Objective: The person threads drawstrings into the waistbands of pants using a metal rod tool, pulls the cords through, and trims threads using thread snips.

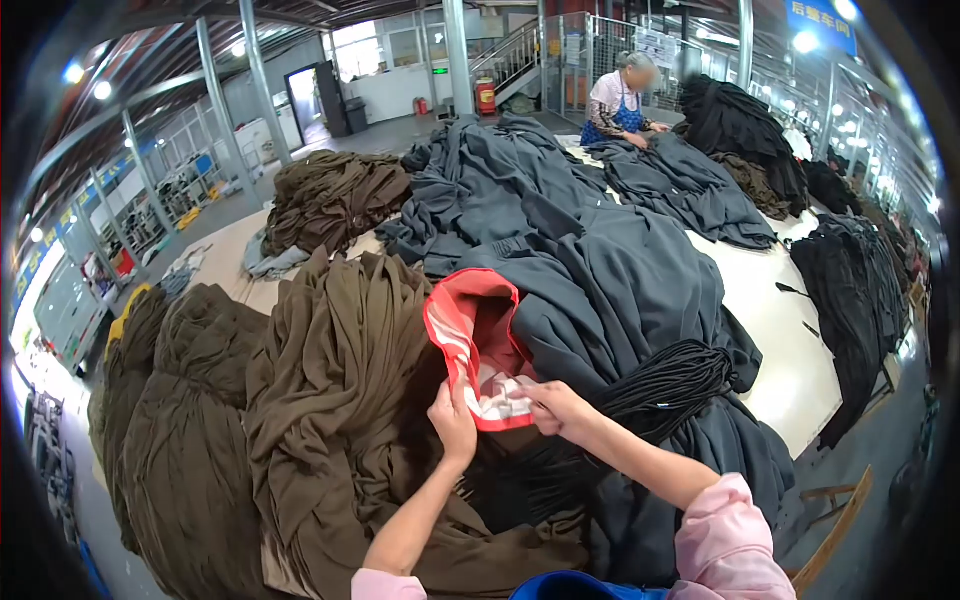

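Note:
A red fabric bag (447, 335) with white markings stands open in front of me, its mouth facing up toward me. My left hand (455, 425) is closed on the bag's left rim. At the near right edge of the mouth, my right hand (555, 408) has its fingers pinched together; what they grip is too small to make out. Small white pieces (497, 393) show inside the bag by my right fingertips. Beside my right forearm, a bundle of black cords (680, 380) rests on dark grey-blue garments (620, 290). Brown garments (330, 360) are heaped left of the bag.
A pale table (790, 370) shows at the right under the piles. More brown garments (340, 195) lie at the back left, and black garments (850, 300) hang over the right side. Across the table a person (622, 105) in a blue apron handles grey-blue cloth. A wooden stool (840, 520) stands low right.

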`<act>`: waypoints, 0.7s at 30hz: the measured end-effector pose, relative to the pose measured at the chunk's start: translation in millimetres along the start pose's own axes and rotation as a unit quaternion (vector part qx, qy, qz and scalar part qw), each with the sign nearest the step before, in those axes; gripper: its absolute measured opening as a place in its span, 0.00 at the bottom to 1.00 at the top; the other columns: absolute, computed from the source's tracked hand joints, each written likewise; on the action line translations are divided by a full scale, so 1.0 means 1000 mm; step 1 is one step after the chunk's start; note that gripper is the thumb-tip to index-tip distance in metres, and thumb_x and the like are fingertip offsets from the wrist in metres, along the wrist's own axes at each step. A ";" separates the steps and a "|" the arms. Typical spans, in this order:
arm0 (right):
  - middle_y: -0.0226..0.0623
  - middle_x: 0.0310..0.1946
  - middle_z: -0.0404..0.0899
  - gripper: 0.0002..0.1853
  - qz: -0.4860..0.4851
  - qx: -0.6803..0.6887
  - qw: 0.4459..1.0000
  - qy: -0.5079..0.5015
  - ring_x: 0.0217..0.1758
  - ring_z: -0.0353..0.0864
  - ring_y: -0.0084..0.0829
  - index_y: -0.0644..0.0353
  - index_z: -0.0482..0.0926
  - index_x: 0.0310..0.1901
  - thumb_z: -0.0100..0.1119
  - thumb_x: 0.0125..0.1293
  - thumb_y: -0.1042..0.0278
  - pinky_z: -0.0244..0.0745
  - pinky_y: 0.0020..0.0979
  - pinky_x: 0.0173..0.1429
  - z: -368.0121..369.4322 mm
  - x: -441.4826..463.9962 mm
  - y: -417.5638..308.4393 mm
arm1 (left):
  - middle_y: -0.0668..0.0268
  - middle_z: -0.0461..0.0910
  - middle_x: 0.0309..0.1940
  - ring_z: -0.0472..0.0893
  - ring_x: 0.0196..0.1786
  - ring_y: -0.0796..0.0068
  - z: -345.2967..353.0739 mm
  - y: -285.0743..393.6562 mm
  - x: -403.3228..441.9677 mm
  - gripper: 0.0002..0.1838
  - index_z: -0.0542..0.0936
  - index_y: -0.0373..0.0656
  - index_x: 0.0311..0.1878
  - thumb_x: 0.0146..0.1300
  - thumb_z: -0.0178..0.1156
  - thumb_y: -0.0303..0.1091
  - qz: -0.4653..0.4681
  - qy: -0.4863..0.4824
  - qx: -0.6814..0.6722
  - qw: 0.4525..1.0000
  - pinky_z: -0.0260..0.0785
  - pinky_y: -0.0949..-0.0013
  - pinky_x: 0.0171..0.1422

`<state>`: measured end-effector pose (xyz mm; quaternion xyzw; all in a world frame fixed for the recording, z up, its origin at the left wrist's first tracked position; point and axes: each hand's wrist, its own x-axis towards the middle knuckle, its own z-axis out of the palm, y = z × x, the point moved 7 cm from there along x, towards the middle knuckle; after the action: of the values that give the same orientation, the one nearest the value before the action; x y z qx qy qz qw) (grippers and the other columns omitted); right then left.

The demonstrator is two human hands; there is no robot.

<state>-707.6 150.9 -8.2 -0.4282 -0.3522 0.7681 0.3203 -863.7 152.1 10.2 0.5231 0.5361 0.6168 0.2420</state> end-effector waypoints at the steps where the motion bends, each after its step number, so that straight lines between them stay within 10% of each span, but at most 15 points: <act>1: 0.20 0.09 0.51 0.13 0.001 -0.009 1.000 0.015 0.09 0.45 0.14 0.62 0.71 0.43 0.41 0.63 0.64 0.39 0.19 0.14 0.005 0.016 -0.004 | 0.59 0.74 0.24 0.72 0.28 0.78 0.000 0.001 -0.006 0.13 0.72 0.30 0.37 0.62 0.44 0.33 0.004 0.004 -0.010 1.000 0.64 0.73 0.36; 5: 0.27 0.12 0.61 0.14 -0.042 -0.097 0.979 0.176 0.10 0.54 0.20 0.62 0.72 0.31 0.42 0.62 0.60 0.46 0.23 0.13 -0.004 0.096 -0.011 | 0.56 0.76 0.29 0.75 0.32 0.70 -0.004 0.004 -0.026 0.13 0.72 0.30 0.40 0.62 0.42 0.31 0.039 0.043 -0.038 0.998 0.65 0.71 0.38; 8: 0.38 0.23 0.73 0.13 -0.162 -0.299 0.908 0.243 0.26 0.72 0.32 0.62 0.73 0.32 0.42 0.61 0.61 0.68 0.33 0.32 -0.039 0.181 0.008 | 0.51 0.76 0.35 0.77 0.39 0.63 -0.005 0.006 -0.034 0.13 0.71 0.30 0.43 0.61 0.42 0.29 0.034 0.015 -0.021 0.999 0.66 0.69 0.41; 10: 0.40 0.33 0.75 0.14 -0.245 -0.098 0.958 0.112 0.36 0.73 0.32 0.60 0.73 0.36 0.43 0.60 0.59 0.67 0.34 0.40 -0.055 0.228 0.046 | 0.49 0.75 0.35 0.77 0.37 0.58 -0.006 0.006 -0.036 0.13 0.71 0.30 0.44 0.60 0.43 0.27 0.065 0.018 -0.005 0.998 0.67 0.67 0.39; 12: 0.34 0.40 0.74 0.16 -0.056 0.153 0.984 0.075 0.41 0.73 0.30 0.55 0.72 0.43 0.47 0.59 0.56 0.68 0.31 0.42 0.018 0.135 0.030 | 0.48 0.75 0.33 0.77 0.34 0.56 -0.005 0.012 -0.036 0.13 0.71 0.30 0.45 0.59 0.44 0.27 0.101 0.016 0.015 0.995 0.67 0.66 0.36; 14: 0.34 0.40 0.74 0.16 -0.102 0.125 0.985 0.064 0.40 0.73 0.29 0.56 0.72 0.43 0.48 0.59 0.56 0.68 0.31 0.42 -0.001 0.160 0.049 | 0.48 0.74 0.23 0.76 0.20 0.58 -0.002 0.018 -0.037 0.13 0.71 0.29 0.44 0.57 0.46 0.24 0.171 0.027 0.021 0.985 0.65 0.67 0.23; 21: 0.34 0.38 0.75 0.16 -0.246 -0.110 0.961 -0.063 0.39 0.73 0.29 0.57 0.73 0.43 0.49 0.58 0.57 0.68 0.30 0.41 0.059 0.300 0.040 | 0.53 0.75 0.21 0.75 0.18 0.67 0.015 0.020 -0.039 0.13 0.72 0.31 0.45 0.57 0.47 0.25 0.182 -0.039 0.045 0.982 0.65 0.71 0.23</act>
<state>-896.0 351.6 -147.4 -0.3118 -0.5481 0.6476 0.4277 -831.7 118.7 11.5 0.6459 0.4491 0.6050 0.1231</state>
